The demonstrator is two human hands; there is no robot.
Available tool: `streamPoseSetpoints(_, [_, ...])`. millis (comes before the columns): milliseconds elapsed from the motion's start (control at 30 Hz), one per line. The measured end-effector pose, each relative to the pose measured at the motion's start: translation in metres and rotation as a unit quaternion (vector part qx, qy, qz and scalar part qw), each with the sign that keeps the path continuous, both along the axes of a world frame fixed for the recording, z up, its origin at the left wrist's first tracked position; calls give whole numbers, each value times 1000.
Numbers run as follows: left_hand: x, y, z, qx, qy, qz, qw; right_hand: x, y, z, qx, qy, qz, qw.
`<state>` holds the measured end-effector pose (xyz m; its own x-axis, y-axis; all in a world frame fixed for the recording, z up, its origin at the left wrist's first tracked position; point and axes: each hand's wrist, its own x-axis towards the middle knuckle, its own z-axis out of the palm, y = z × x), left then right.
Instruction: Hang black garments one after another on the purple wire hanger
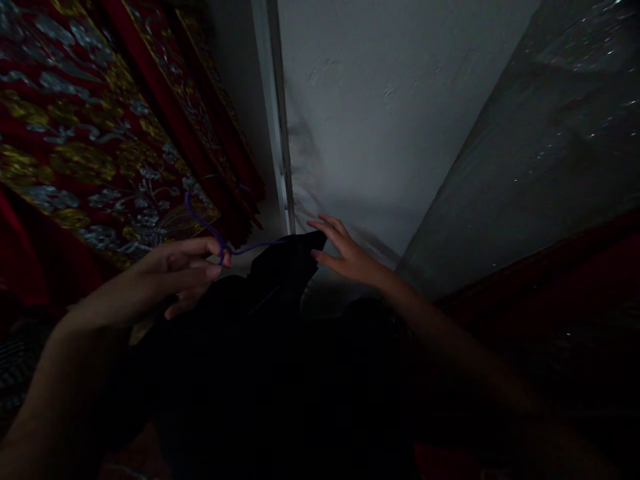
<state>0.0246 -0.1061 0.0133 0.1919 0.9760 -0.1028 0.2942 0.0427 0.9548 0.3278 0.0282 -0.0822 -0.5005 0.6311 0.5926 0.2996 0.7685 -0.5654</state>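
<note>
A thin purple cord (250,247) is pinched between the thumb and fingers of my left hand (187,270). One loose end sticks up past the fingers, while the other side runs right to a black cloth (287,263). At the cloth's upper right corner is my right hand (345,250), its fingers stretched out and the thumb apart. The corner of the cloth lies by the right fingertips, and I cannot tell whether they touch it. Most of the cloth merges into the darkness below.
Red fabric with gold and silver embroidery (85,133) hangs at the left. A pale wall panel (370,113) with a narrow metal strip (274,100) stands ahead. Shiny clear plastic sheeting (550,133) covers the right side. The scene is very dim.
</note>
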Motion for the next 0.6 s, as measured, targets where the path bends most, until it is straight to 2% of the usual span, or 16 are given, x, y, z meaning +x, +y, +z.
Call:
streamPoseSetpoints(133, [-15, 9, -2, -8, 5, -16, 1000, 4, 27, -4, -160, 21, 85, 983])
streamPoseSetpoints(233, [-30, 23, -11, 54, -46, 46, 996, 10, 35, 11, -250, 104, 85, 959])
streamPoseSetpoints(333, [-49, 38, -18, 105, -58, 135, 984, 14, 47, 41, -238, 214, 13, 947])
streamPoseSetpoints(400, [-60, 48, -21, 108, -52, 214, 969, 18, 60, 65, -198, 247, -45, 947])
streamPoseSetpoints(467, [-65, 59, -24, 122, -89, 271, 951, 24, 73, 87, -160, 256, -96, 948])
streamPoseSetpoints(533, [-63, 68, -31, 141, -155, 247, 946, 32, 81, 101, -136, 266, -123, 946])
streamPoseSetpoints(600, [-56, 75, -45, 146, -196, 193, 950, 38, 79, 105, -126, 289, -132, 940])
